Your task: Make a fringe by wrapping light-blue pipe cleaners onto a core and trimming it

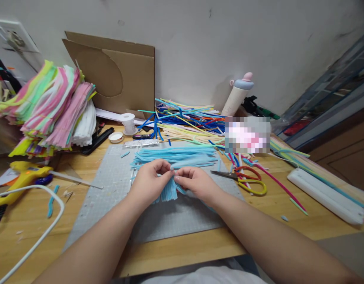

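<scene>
My left hand and my right hand meet over the grey cutting mat, fingers pinched together. Between them they grip a bunch of short light blue pipe cleaners, which hangs below the fingertips. Behind the hands lies a row of long light blue pipe cleaners. Scissors with red and yellow handles rest to the right of my right hand, blades pointing left. The exact spot where the fingertips meet is small and partly hidden.
Left are a yellow glue gun, a white cable and colourful pipe cleaner bundles. Cardboard, a white spool, loose pipe cleaners and a bottle stand or lie behind. A white bar lies right.
</scene>
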Tool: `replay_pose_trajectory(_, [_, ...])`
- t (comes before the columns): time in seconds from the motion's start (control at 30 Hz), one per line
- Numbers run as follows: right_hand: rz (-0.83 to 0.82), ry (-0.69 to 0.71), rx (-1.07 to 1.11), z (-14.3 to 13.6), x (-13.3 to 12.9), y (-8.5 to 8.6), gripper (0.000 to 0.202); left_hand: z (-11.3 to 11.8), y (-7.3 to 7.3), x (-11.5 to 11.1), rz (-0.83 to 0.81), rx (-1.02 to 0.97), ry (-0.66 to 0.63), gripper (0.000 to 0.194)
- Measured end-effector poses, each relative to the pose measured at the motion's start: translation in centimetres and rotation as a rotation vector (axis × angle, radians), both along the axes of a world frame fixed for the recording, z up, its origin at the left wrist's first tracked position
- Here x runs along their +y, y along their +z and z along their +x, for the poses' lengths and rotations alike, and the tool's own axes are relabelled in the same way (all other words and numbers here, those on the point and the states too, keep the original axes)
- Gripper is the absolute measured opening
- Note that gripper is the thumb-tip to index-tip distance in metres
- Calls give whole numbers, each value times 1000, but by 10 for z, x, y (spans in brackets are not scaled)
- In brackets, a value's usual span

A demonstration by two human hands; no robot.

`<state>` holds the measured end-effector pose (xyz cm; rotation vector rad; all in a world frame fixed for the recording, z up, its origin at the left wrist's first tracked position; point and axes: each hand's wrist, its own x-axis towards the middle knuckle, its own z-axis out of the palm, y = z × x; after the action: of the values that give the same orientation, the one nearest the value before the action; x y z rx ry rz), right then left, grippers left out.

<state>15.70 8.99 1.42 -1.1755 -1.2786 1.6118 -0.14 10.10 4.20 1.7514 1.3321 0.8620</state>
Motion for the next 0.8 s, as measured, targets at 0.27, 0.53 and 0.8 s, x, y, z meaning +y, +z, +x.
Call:
replay_pose_trajectory(0.27, [23,-35,-45,0,-1,-1,17,1,-2,-1,-37,-15,11,11])
replay_pose_trajectory(0.53, [22,-23,-47,0,-1,-2,17,0,-3,-1,-75,-30,14,14])
replay_pose_trajectory(0.8, [30,-44,-61,-2,-2,-1,14,2,-1,-2,-60,-5,26,13])
